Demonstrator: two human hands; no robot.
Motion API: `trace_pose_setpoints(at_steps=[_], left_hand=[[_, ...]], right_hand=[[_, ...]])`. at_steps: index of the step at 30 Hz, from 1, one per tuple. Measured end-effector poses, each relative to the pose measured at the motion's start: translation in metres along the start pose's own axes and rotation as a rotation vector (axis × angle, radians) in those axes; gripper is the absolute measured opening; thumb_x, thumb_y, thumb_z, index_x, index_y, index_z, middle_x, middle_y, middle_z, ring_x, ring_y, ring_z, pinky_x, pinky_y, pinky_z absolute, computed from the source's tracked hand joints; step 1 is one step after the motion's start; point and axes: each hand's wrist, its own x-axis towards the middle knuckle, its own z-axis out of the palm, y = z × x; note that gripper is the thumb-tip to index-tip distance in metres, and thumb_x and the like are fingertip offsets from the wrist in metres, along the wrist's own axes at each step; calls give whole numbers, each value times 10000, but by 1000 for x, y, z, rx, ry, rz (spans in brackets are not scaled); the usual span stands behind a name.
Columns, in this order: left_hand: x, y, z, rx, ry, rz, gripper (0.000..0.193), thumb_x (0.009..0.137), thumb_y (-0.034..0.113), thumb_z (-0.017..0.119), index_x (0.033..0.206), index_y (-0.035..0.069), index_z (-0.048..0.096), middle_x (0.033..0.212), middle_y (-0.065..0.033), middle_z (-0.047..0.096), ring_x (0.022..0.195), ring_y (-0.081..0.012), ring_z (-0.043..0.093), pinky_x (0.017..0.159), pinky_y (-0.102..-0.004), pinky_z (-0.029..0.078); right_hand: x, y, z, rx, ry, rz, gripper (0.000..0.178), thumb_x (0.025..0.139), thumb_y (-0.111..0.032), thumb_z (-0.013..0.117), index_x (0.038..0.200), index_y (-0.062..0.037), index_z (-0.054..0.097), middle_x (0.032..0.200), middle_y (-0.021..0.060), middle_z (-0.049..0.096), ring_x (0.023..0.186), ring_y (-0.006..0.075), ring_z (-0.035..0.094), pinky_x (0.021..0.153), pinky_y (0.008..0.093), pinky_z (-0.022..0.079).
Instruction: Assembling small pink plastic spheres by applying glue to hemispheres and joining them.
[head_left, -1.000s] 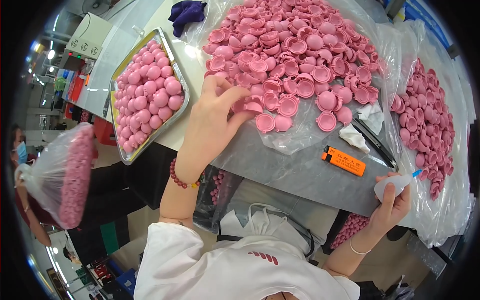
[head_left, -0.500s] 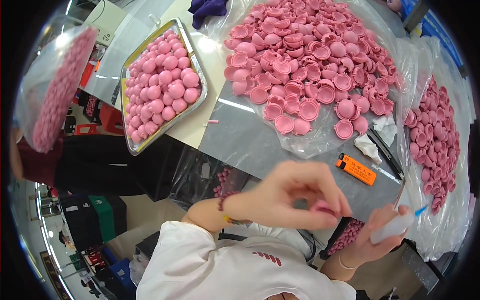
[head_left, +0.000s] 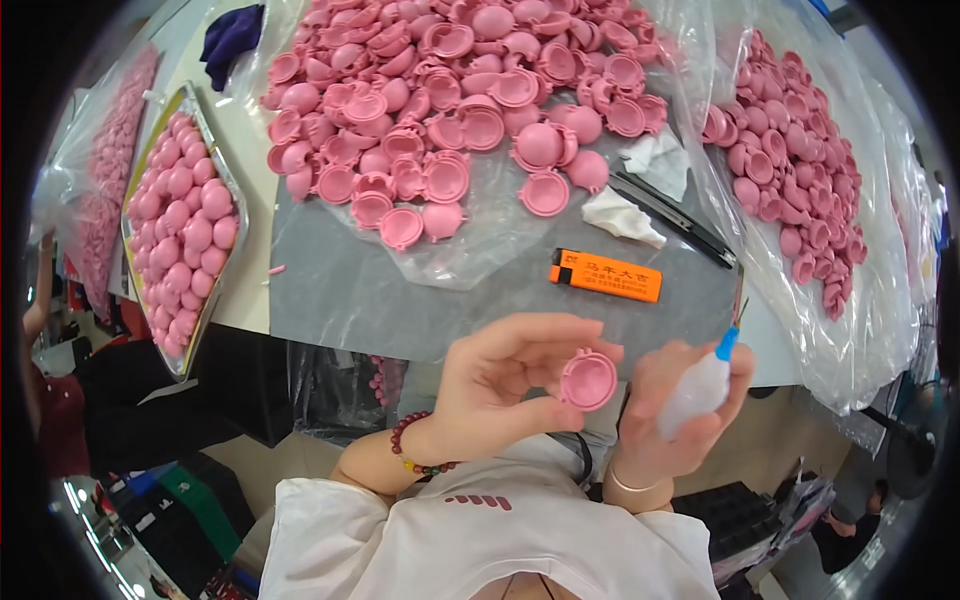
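Note:
My left hand [head_left: 505,385] pinches a pink round shell piece [head_left: 588,380] between thumb and fingers, hollow side up, close in front of my chest. My right hand [head_left: 672,412] is wrapped around a small white squeeze bottle [head_left: 700,385] with a blue nozzle, right beside the shell. A large heap of the same pink shell pieces [head_left: 450,100] lies on clear plastic over the grey mat [head_left: 340,290] ahead.
A metal tray [head_left: 185,230] full of pink domes sits at the left, with a bag of pink pieces [head_left: 95,190] beyond it. More pink pieces in plastic [head_left: 800,160] lie at the right. An orange lighter [head_left: 605,275], crumpled tissue [head_left: 622,215] and a dark tool [head_left: 680,220] rest on the mat.
My left hand took a pink shell from the heap and drew it back toward my chest. My right hand brought the bottle in beside it.

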Motion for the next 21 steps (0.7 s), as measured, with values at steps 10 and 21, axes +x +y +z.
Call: trace_pose_setpoints(at_steps=[10,21], left_hand=[[-4,1,1,129,-15,90,445,701,-37,630,1091,-43,416,1124,-285,455,917,-235,565,775,-325,485],[-4,3,0,169,-29,98,426,691,-32,643,1058,-46,426,1108,-289,466,948,-237,551,812,-325,463]], right_hand=[[21,-20,-9,-373,-251,-467,642,771,-569,441,896,54,532,627,22,358,518,114,303,417,236,185],[19,-16,-5,-426,-247,-495,623,794,-543,422,848,68,536,626,38,396,505,109,330,395,233,193]])
